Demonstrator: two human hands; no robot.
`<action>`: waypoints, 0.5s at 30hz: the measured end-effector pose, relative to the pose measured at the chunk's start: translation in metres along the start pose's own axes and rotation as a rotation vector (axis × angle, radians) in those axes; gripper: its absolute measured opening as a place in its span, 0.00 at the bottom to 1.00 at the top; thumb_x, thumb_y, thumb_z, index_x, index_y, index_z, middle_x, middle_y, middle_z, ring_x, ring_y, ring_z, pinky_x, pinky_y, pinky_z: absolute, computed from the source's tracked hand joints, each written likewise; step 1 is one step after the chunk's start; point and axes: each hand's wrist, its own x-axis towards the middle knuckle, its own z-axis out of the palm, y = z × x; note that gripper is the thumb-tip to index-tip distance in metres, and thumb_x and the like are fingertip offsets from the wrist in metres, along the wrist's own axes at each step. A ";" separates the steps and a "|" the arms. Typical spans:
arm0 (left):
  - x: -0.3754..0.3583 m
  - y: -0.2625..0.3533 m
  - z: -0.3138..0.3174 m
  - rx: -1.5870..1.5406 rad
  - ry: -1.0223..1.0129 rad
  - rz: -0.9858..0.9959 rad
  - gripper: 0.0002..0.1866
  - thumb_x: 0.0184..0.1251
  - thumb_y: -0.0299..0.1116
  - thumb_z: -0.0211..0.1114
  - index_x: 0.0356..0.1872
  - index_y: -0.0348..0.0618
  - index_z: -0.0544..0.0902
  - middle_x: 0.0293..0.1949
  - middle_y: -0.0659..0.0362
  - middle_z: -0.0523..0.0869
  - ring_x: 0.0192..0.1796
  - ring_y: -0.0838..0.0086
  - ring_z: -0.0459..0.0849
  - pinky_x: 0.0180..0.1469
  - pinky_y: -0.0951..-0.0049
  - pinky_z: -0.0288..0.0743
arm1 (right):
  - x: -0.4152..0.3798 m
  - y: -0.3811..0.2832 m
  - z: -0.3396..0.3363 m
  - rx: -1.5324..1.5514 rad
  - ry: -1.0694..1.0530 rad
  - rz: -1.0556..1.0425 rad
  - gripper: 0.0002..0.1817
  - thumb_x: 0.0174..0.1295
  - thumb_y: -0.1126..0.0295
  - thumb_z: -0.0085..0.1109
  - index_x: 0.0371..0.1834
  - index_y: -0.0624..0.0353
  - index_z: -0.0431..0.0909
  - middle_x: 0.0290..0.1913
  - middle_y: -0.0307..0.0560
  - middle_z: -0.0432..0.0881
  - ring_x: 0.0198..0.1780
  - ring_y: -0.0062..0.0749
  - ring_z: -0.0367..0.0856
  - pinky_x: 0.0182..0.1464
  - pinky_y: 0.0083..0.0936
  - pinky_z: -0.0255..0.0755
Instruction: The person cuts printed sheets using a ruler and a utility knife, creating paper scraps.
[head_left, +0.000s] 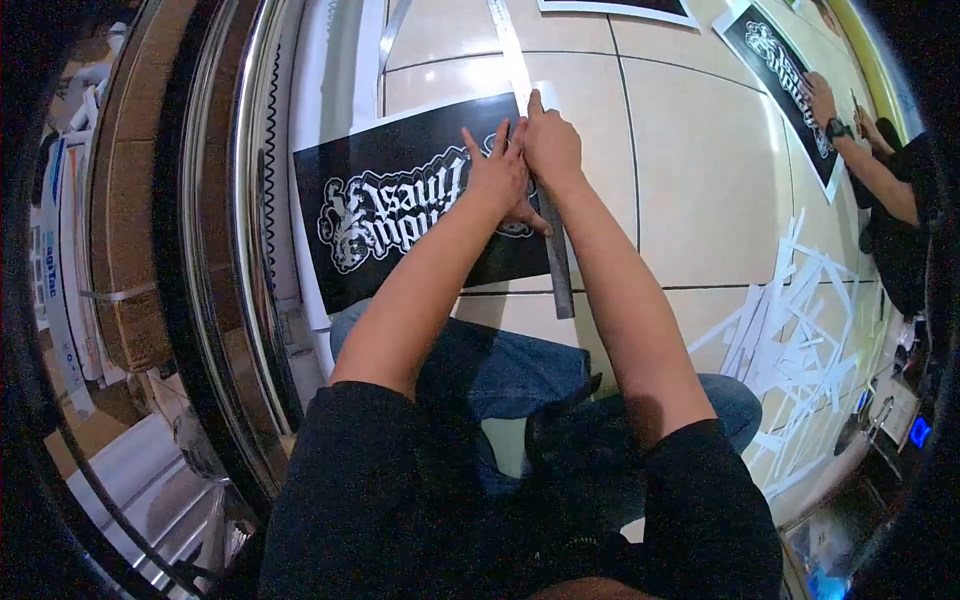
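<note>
A black sheet with white ornate lettering [390,205] lies on the tiled floor in front of me, its white margin showing at the left. Along its right edge runs a long metal ruler [560,262]. My left hand [500,180] rests on the sheet and the ruler's side, its fingers spread. Close beside it, my right hand [551,145] is over the ruler, index finger pointing forward and the other fingers curled. Whatever the curled fingers hold, if anything, is hidden.
At the right, a co-worker's hand [820,100] touches another black printed sheet [775,62]. Thin white paper strips [790,340] are heaped on the floor [700,180]. Metal rails [250,200] and cardboard boxes [135,190] stand at the left.
</note>
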 end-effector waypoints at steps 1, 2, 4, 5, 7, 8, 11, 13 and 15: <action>0.000 0.000 0.001 -0.001 0.026 0.005 0.81 0.25 0.85 0.67 0.81 0.41 0.48 0.83 0.51 0.37 0.83 0.50 0.38 0.65 0.10 0.31 | -0.003 0.000 0.001 0.006 0.012 -0.001 0.29 0.72 0.60 0.50 0.74 0.60 0.66 0.37 0.61 0.84 0.37 0.56 0.88 0.38 0.47 0.82; -0.001 0.000 0.001 -0.003 0.051 0.010 0.82 0.25 0.85 0.67 0.81 0.40 0.47 0.83 0.51 0.37 0.83 0.50 0.38 0.65 0.10 0.31 | -0.006 0.002 0.001 0.006 0.009 0.004 0.29 0.72 0.60 0.50 0.74 0.60 0.66 0.37 0.61 0.84 0.37 0.56 0.88 0.38 0.47 0.82; 0.000 0.000 0.004 -0.003 0.067 0.010 0.81 0.26 0.85 0.67 0.81 0.39 0.47 0.83 0.51 0.38 0.83 0.50 0.39 0.65 0.10 0.32 | -0.013 0.003 -0.001 -0.003 -0.013 0.006 0.28 0.73 0.59 0.47 0.74 0.60 0.65 0.37 0.62 0.84 0.37 0.56 0.88 0.38 0.47 0.82; 0.000 0.000 0.005 -0.003 0.087 0.006 0.81 0.27 0.84 0.68 0.81 0.38 0.46 0.83 0.51 0.38 0.83 0.50 0.39 0.65 0.10 0.33 | -0.016 0.003 -0.002 -0.003 -0.016 0.012 0.28 0.73 0.59 0.47 0.74 0.60 0.65 0.37 0.62 0.84 0.37 0.56 0.88 0.38 0.47 0.82; 0.006 -0.001 0.011 0.009 0.095 -0.003 0.81 0.26 0.84 0.69 0.81 0.43 0.44 0.83 0.52 0.39 0.83 0.51 0.40 0.65 0.10 0.34 | -0.022 0.004 -0.001 -0.008 -0.021 0.017 0.28 0.74 0.59 0.45 0.74 0.59 0.65 0.36 0.62 0.84 0.37 0.57 0.88 0.37 0.47 0.82; 0.008 -0.001 0.015 0.023 0.107 -0.015 0.82 0.25 0.83 0.70 0.82 0.47 0.42 0.83 0.53 0.40 0.83 0.51 0.41 0.65 0.10 0.35 | -0.027 0.005 -0.001 -0.009 -0.024 0.023 0.28 0.74 0.59 0.45 0.74 0.59 0.65 0.36 0.62 0.84 0.37 0.57 0.88 0.37 0.47 0.82; 0.009 -0.002 0.015 0.022 0.116 -0.011 0.78 0.32 0.79 0.71 0.81 0.44 0.43 0.83 0.54 0.41 0.83 0.52 0.42 0.64 0.10 0.36 | -0.042 0.008 -0.002 -0.020 -0.034 0.016 0.28 0.74 0.62 0.44 0.74 0.59 0.65 0.37 0.63 0.84 0.36 0.58 0.88 0.37 0.47 0.82; 0.025 -0.006 0.036 0.072 0.181 -0.019 0.75 0.36 0.76 0.72 0.81 0.42 0.43 0.83 0.54 0.41 0.83 0.53 0.43 0.65 0.10 0.37 | -0.052 0.012 -0.001 -0.044 -0.029 -0.012 0.29 0.71 0.65 0.46 0.75 0.59 0.63 0.39 0.63 0.84 0.36 0.58 0.87 0.37 0.47 0.82; 0.028 -0.007 0.045 0.122 0.248 -0.026 0.73 0.39 0.73 0.72 0.81 0.41 0.44 0.83 0.54 0.41 0.83 0.53 0.43 0.65 0.10 0.38 | -0.063 0.012 -0.003 -0.060 -0.032 -0.011 0.29 0.70 0.67 0.47 0.75 0.60 0.64 0.39 0.62 0.84 0.35 0.55 0.88 0.36 0.45 0.84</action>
